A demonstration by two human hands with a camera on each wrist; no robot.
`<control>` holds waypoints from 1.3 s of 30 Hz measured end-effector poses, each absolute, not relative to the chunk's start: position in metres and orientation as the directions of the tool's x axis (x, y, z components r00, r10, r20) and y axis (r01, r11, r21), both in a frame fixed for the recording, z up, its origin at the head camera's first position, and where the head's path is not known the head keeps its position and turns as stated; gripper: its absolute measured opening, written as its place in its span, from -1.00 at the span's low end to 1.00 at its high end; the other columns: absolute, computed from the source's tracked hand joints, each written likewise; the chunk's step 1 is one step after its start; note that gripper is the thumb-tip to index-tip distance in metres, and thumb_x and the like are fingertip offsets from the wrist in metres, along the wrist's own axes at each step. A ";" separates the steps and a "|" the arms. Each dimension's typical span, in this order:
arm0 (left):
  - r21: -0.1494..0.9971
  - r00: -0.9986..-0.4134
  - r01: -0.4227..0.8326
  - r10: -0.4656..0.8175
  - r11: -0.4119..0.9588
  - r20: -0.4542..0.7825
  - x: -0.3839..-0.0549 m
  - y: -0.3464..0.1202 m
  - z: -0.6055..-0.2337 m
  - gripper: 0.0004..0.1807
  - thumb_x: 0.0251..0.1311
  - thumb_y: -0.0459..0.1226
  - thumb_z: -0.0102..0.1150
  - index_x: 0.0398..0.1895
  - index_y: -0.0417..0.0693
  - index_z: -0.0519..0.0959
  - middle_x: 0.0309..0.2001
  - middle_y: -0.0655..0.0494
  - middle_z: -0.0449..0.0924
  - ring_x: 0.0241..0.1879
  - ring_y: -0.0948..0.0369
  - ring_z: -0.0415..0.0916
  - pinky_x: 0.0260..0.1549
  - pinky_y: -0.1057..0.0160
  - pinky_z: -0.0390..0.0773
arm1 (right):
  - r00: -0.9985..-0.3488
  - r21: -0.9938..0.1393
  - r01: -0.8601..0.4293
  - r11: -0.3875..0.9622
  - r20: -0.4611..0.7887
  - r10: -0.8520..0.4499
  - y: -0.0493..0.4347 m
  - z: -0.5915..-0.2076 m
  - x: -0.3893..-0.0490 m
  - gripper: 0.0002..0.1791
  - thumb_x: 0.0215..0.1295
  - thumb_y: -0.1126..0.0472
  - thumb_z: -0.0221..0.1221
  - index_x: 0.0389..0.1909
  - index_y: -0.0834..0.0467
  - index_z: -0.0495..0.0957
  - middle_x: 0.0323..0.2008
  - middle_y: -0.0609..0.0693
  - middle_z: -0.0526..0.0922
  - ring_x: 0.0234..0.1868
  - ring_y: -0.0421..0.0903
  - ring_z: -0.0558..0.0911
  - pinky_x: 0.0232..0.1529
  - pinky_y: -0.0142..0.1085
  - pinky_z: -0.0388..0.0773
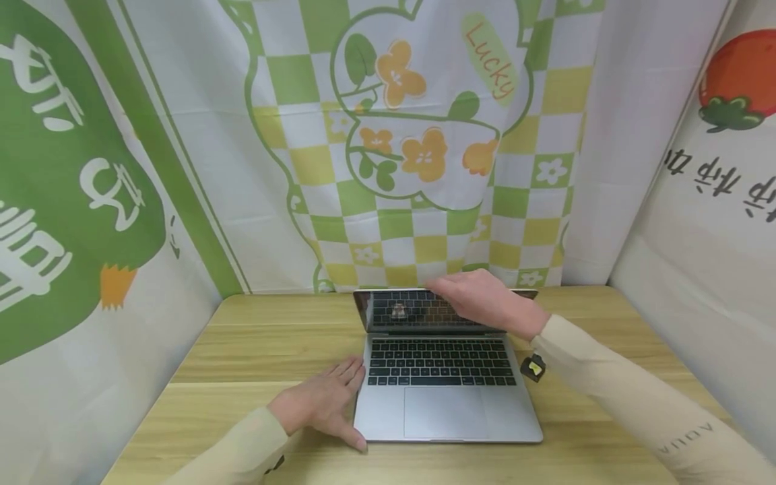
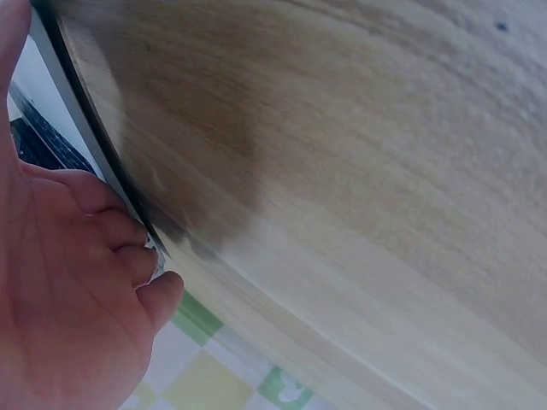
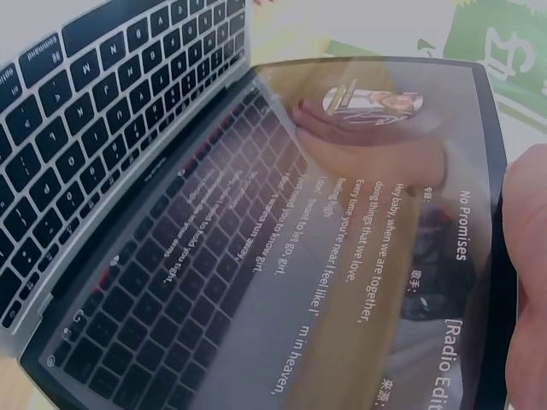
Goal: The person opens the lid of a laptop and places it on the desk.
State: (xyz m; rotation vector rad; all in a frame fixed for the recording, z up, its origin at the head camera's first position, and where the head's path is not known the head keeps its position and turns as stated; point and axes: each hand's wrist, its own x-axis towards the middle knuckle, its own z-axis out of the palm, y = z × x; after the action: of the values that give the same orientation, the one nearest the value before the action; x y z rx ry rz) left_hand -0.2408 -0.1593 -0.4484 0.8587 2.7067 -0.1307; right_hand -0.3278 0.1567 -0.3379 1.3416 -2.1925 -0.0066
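Note:
A silver laptop (image 1: 445, 411) stands unfolded on the wooden table, its lid raised and its black keyboard (image 1: 442, 364) facing up. My right hand (image 1: 479, 296) holds the top edge of the lid, with the fingertips partly hidden there. In the right wrist view, lyrics and reflected keys show on the dark screen (image 3: 342, 239), and part of that hand (image 3: 530, 282) lies at the screen's outer edge. Down at the laptop's left side, my left hand (image 1: 324, 401) rests against the edge, thumb near the front corner. The left wrist view shows its palm (image 2: 68, 282) and loosely bent fingers.
Wooden tabletop (image 1: 273, 337) extends around the laptop. A green and white checked curtain (image 1: 424, 236) hangs right behind the table, with printed white cloth (image 1: 200, 222) to the left and more (image 1: 685, 269) to the right. A small dark wrist device (image 1: 533, 368) sits under the right cuff.

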 end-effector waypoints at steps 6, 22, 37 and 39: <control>-0.015 -0.767 0.600 0.569 0.800 -0.295 -0.241 -0.160 -0.449 0.47 -0.27 0.63 0.03 0.52 -0.27 0.02 0.56 -0.21 -0.09 0.56 -0.06 -0.11 0.51 0.00 0.05 | -0.401 0.221 -0.800 0.558 0.494 -0.771 0.158 -0.337 -0.337 -0.90 0.42 0.19 0.14 -0.13 0.06 0.57 -0.51 -0.15 0.68 -0.63 -0.28 0.53 -0.53 -0.35 0.58; -0.037 -0.772 0.604 0.573 0.796 -0.276 -0.242 -0.157 -0.452 0.47 -0.28 0.65 0.00 0.52 -0.25 0.04 0.56 -0.21 -0.07 0.56 -0.05 -0.09 0.51 0.01 0.05 | -0.565 0.109 -0.716 0.689 0.489 -0.664 0.164 -0.330 -0.351 -0.81 0.45 0.07 0.11 -0.27 0.06 0.62 -0.63 -0.18 0.58 -0.70 -0.33 0.38 -0.57 -0.32 0.45; -0.022 -0.771 0.598 0.568 0.801 -0.288 -0.240 -0.161 -0.447 0.46 -0.27 0.63 0.03 0.52 -0.27 0.04 0.56 -0.22 -0.08 0.56 -0.06 -0.10 0.51 -0.01 0.04 | -0.674 -0.010 -0.677 0.736 0.411 -0.614 0.167 -0.317 -0.361 -0.75 0.48 0.03 0.05 -0.22 0.05 0.66 -0.59 -0.14 0.60 -0.65 -0.28 0.41 -0.48 -0.26 0.46; -0.022 -0.771 0.598 0.568 0.801 -0.287 -0.240 -0.161 -0.447 0.46 -0.27 0.63 0.04 0.52 -0.27 0.05 0.56 -0.21 -0.07 0.56 -0.06 -0.09 0.51 -0.01 0.05 | -0.681 -0.015 -0.674 0.739 0.402 -0.612 0.167 -0.317 -0.363 -0.74 0.48 0.02 0.05 -0.22 0.05 0.66 -0.59 -0.15 0.60 -0.65 -0.28 0.42 -0.47 -0.26 0.46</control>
State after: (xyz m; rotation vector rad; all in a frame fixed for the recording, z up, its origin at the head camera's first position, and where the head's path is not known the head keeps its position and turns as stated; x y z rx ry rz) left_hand -0.2401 -0.1613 -0.4474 0.8998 2.7229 -0.1628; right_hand -0.3625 0.1667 -0.3166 0.9900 -2.5675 0.2274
